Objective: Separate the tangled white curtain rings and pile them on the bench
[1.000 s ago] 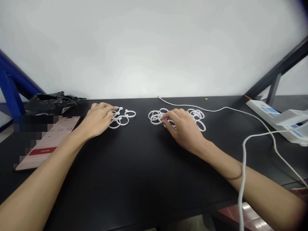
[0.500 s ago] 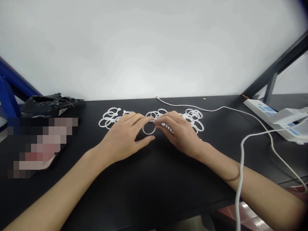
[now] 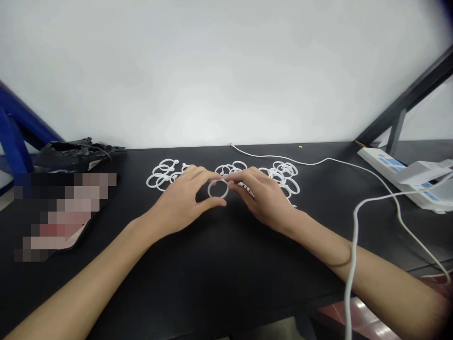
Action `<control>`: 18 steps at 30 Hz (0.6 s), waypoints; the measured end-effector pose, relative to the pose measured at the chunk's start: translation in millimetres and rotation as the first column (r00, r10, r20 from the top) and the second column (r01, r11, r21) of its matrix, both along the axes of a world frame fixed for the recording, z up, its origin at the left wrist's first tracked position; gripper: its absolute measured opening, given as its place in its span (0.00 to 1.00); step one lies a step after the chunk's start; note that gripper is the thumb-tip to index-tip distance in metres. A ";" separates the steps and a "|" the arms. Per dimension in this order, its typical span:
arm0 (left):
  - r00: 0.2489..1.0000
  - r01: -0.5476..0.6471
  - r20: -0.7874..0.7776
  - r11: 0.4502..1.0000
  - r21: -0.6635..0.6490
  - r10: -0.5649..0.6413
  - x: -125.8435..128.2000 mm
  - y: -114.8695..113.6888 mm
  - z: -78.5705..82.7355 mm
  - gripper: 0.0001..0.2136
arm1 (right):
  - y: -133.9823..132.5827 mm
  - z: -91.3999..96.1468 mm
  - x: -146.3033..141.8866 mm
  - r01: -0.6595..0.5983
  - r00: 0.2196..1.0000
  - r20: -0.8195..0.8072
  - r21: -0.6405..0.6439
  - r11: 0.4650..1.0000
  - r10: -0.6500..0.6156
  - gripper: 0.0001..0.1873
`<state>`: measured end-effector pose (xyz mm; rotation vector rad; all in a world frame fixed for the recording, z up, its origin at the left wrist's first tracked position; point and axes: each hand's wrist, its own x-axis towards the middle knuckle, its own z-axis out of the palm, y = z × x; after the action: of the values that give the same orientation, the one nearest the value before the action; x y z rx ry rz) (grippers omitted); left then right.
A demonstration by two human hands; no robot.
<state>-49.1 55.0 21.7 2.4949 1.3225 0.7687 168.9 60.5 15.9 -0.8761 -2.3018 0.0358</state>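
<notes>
reaching in low from the bottom corners, with left forearm (image 3: 116, 259) and right forearm (image 3: 318, 236) bare and angled inward, and a white cord (image 3: 355, 226) hanging across the right one; meeting mid-way over a black table (image 3: 212, 278). bends the right hand (image 3: 271, 196) down from the wrist, palm turned under, fingers bunched, apparently pinching the right edge of a thin white ring (image 3: 208, 191). curves the left hand (image 3: 182, 196) round the other side, thumb well apart from forefinger, with the ring between; cannot tell whether gripping it or merely bracing it. seems partway through handling this one ring, with nothing visible to mark it as finished. leaves many more lying loose beyond: a left cluster of rings (image 3: 172, 169), a middle cluster (image 3: 233, 168) partly hidden by fingers, a right cluster (image 3: 282, 180) beside the right hand; cannot tell which, if any, count as dealt with. farther out, passes a white power strip (image 3: 385, 160) at right and a crumpled black plastic bag (image 3: 67, 156) at left, ending at a pale wall (image 3: 198, 71)
</notes>
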 end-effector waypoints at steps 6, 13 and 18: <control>0.918 -0.396 -0.017 0.918 0.022 0.396 -34.1 25.8 -0.1 0.16 | 11.9 -11.4 -2.1 0.132 0.946 0.290 0.069 0.989 -0.146 0.24; 0.864 -0.490 -0.128 0.871 0.010 0.487 -60.7 47.2 -23.7 0.18 | 15.6 -17.5 -2.5 0.121 0.884 0.434 0.145 0.982 -0.173 0.15; 0.866 -0.487 -0.118 0.873 0.024 0.486 -57.9 46.5 -21.3 0.18 | 16.6 -14.9 -0.6 0.148 0.875 0.444 0.132 0.980 -0.192 0.10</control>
<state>-107.0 101.6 0.4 2.2447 2.0396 0.7061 168.3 77.1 1.0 -1.1292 -2.6149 -0.3945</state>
